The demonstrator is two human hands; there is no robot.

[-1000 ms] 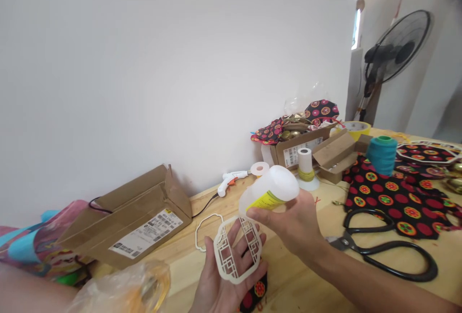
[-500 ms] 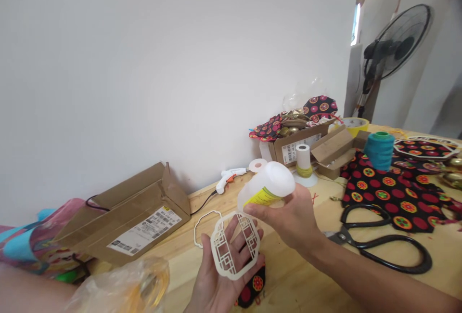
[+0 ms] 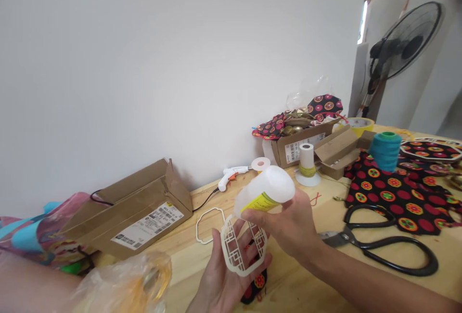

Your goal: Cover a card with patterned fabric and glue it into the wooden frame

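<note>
My left hand [image 3: 225,281] lies palm up with its fingers spread under a cream lattice-cut panel [image 3: 242,245], which rests on the fingers. My right hand [image 3: 288,226] is wrapped round a white glue bottle with a yellow label [image 3: 265,191], tipped mouth-down against the panel's upper edge. A scrap of black fabric with red circles [image 3: 257,284] peeks out beneath the left hand. A thin cream outline frame [image 3: 209,225] lies flat on the wooden table [image 3: 361,274] just behind the panel.
An open cardboard box [image 3: 133,214] lies at the left, a glue gun [image 3: 233,176] by the wall. Large black scissors [image 3: 382,245] and patterned cloth [image 3: 400,192] are at the right, with a teal thread cone [image 3: 385,150], a second box [image 3: 306,142] and a fan [image 3: 400,48].
The bottle and panel have shifted slightly; the bottle's mouth has come down to the panel's top edge. The view has swung a little to the left.
</note>
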